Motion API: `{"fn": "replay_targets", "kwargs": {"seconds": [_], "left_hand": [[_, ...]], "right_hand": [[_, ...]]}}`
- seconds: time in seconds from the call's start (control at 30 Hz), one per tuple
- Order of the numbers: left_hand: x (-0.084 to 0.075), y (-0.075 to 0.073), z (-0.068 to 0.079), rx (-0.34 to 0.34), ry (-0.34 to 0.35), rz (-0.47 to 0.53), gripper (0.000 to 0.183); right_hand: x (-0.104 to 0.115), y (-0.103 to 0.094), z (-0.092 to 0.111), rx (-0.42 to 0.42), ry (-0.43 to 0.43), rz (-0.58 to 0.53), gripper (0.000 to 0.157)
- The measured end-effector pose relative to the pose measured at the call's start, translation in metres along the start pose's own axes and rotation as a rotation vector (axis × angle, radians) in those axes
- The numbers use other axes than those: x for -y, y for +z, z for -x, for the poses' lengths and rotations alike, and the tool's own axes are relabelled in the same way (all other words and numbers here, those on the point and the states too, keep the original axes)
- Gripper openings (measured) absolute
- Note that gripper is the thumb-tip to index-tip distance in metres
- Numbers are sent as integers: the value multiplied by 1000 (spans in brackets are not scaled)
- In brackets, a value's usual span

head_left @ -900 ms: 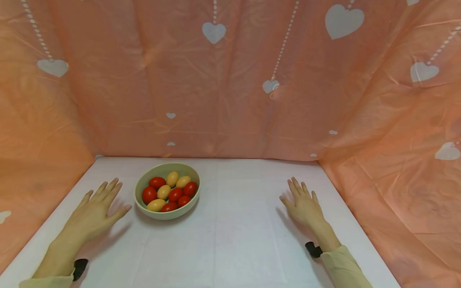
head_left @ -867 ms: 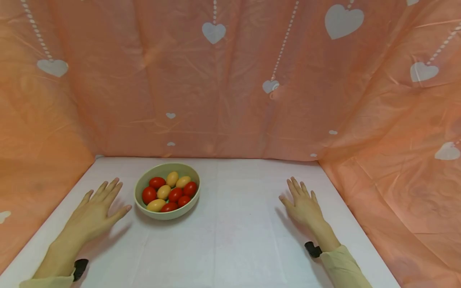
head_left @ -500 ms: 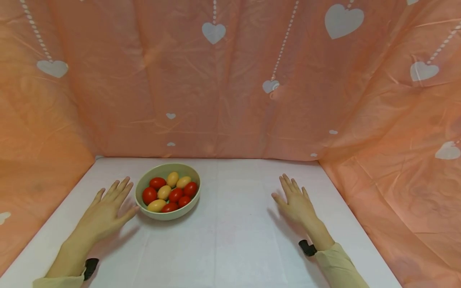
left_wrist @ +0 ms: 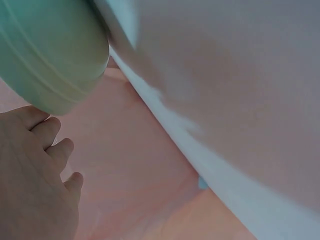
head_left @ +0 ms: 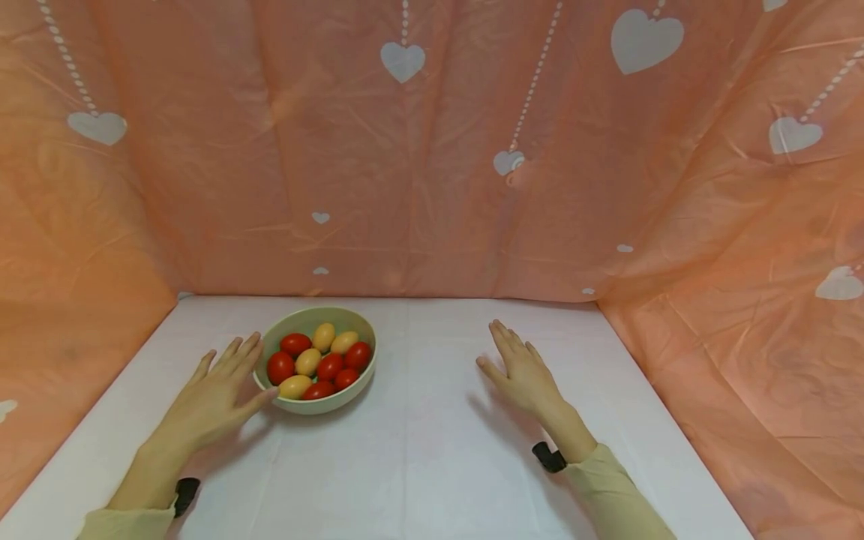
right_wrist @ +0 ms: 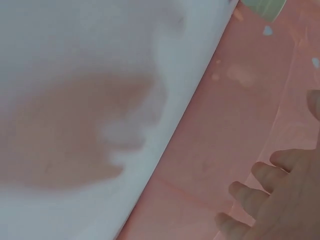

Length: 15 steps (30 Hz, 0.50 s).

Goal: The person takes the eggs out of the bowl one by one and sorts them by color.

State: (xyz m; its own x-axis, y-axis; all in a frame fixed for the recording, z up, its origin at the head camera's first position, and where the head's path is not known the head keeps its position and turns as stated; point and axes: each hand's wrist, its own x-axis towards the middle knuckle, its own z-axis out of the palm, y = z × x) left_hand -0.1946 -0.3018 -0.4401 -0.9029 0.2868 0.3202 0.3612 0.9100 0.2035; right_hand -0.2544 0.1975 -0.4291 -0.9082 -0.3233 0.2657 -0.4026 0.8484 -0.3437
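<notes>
A pale green bowl [head_left: 331, 406] stands left of the middle on the white table, holding several red egg-shaped pieces [head_left: 330, 367] and several yellow ones [head_left: 308, 362] that look like small tomatoes. My left hand [head_left: 211, 397] hovers at the bowl's left side, fingers spread; its thumb and fingertips overlap the rim in the head view, and contact cannot be told. In the left wrist view the bowl [left_wrist: 55, 55] looms close beyond the fingers. My right hand [head_left: 523, 375] hangs over the table to the right, fingers extended, holding nothing. The bowl [right_wrist: 267, 7] peeks in at the right wrist view's top.
A white cloth [head_left: 432, 465] covers the table. Orange-pink sheeting [head_left: 439, 225] with pale hearts walls off the back and both sides. Black wrist bands [head_left: 549, 457] sit at both sleeve cuffs.
My left hand has moved right, up to the bowl's edge. My right hand has moved left across the table toward the middle. The bowl appears to stay in place.
</notes>
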Motion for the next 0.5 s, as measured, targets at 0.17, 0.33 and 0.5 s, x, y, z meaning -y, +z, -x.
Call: {"fn": "replay_targets", "kwargs": {"seconds": [0.17, 0.33, 0.5], "left_hand": [[2, 2, -1, 18, -13, 10, 88], [2, 1, -4, 26, -10, 16, 90], [1, 0, -6, 42, -6, 29, 91]], "right_hand": [[18, 6, -11, 25, -43, -28, 76], [35, 13, -22, 28, -99, -53, 74], [55, 20, -33, 27, -156, -80, 72]]}}
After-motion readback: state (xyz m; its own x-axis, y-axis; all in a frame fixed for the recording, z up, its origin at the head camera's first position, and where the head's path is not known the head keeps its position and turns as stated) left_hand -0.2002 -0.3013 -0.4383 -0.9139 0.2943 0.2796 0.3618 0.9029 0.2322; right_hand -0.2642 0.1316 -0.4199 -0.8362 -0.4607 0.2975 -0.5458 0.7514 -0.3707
